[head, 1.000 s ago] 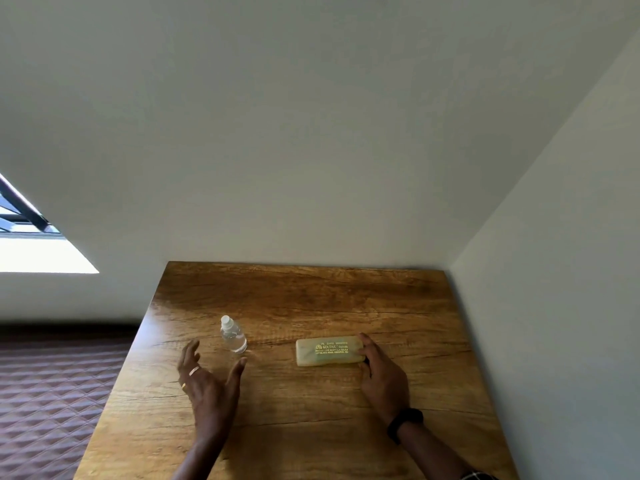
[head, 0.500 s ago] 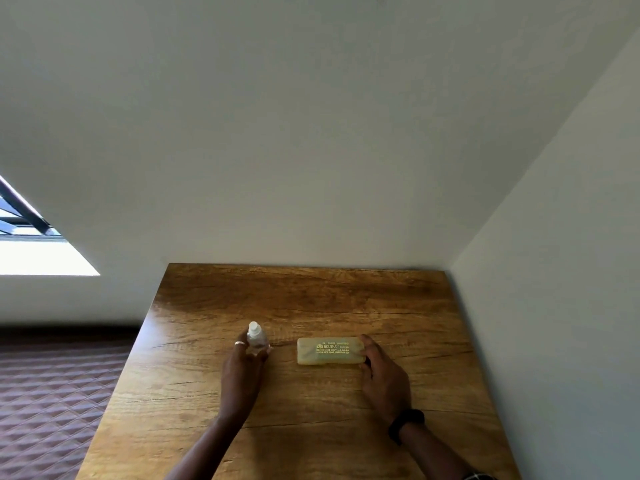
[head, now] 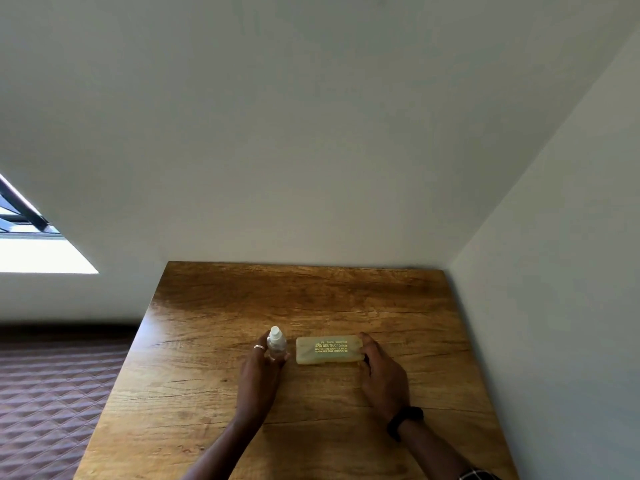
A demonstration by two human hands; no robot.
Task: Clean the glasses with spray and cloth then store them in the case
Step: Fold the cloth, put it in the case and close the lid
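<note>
One case, closed, pale yellow with gold print on its lid, lies flat near the middle of the counter, long side running left to right. The glasses and the cloth do not show in this view. The right hand sits at the case's right end, fingers curled against that end and touching it; whether it actually grips the case or only rests on it I cannot tell. Just left of the case, a narrow gap apart from it, stands one small clear bottle with a white cap, upright. The left hand is wrapped around the bottle's lower body, thumb on the right side and fingers on the left, with one ring on a finger. Whether the bottle's base touches the wood is hidden by the fingers. One dark band circles the right wrist. Two hands, one case, one bottle in all. The counter stands in a corner against pale walls; a quilted surface lies to its left, below a bright window.
</note>
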